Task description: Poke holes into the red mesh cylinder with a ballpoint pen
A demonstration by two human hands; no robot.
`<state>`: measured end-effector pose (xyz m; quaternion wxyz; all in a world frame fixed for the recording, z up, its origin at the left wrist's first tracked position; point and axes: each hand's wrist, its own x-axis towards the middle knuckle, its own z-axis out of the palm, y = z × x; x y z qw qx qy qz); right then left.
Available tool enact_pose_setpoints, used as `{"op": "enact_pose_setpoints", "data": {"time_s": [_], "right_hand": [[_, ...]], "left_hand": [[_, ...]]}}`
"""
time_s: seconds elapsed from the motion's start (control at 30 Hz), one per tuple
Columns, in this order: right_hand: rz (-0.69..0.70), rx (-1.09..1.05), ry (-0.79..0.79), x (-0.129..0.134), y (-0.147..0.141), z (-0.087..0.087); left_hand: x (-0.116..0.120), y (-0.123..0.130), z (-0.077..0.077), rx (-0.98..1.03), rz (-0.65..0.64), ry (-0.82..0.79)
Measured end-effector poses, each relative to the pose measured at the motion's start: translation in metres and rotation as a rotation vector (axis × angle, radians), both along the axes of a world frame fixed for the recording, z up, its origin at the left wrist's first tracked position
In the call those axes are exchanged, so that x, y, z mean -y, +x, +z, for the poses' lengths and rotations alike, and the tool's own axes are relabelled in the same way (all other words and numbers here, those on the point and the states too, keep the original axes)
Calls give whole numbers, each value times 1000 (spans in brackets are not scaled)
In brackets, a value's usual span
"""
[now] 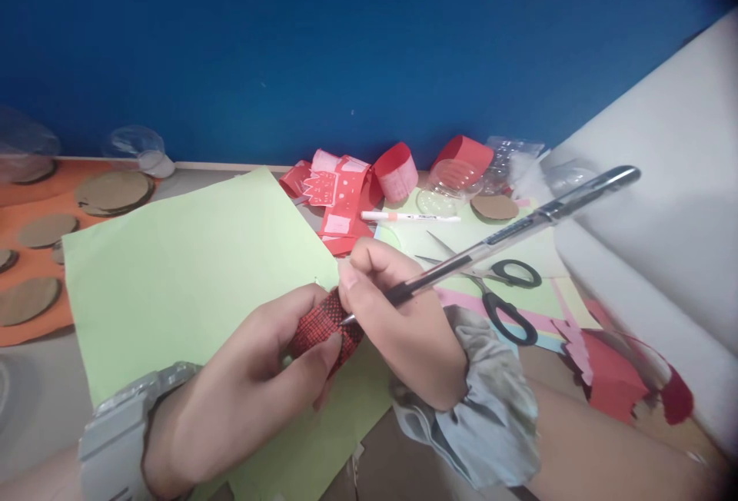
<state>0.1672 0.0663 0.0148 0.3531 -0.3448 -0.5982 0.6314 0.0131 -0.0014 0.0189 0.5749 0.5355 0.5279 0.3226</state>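
A red paper piece covered in black crosshatched lines is pinched between the thumb and fingers of my left hand. My right hand grips a clear-barrelled black pen, its tip touching the red paper. The fingers of my right hand are close beside those of my left, near the paper's upper edge. Under both hands lies a light green sheet. Black-handled scissors rest open on coloured papers to the right of my right hand.
Cardboard discs lie on orange paper at the left. Red paper strips and rings, a white marker and clear plastic pieces sit by the blue wall. Red scraps lie at the right.
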Motion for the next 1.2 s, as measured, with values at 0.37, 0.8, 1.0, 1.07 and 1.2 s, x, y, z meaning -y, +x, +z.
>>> {"op": "enact_pose_setpoints", "data": {"time_s": [0.37,0.8,1.0,1.07,1.2], "right_hand": [[-28,12,43,-1,-2,0],[-55,-20,136,-2,2,6],[-32,17,99,-1,1,4],[-30,23,90,-1,1,3],[-20,29,72,0,2,2]], "left_hand": [[0,0,-1,-32,1,63],[2,-3,-6,-23,15,131],[0,-4,-6,-39,-15,84],[0,-4,-5,-40,-20,83],[1,-1,-2,-38,26,65]]}}
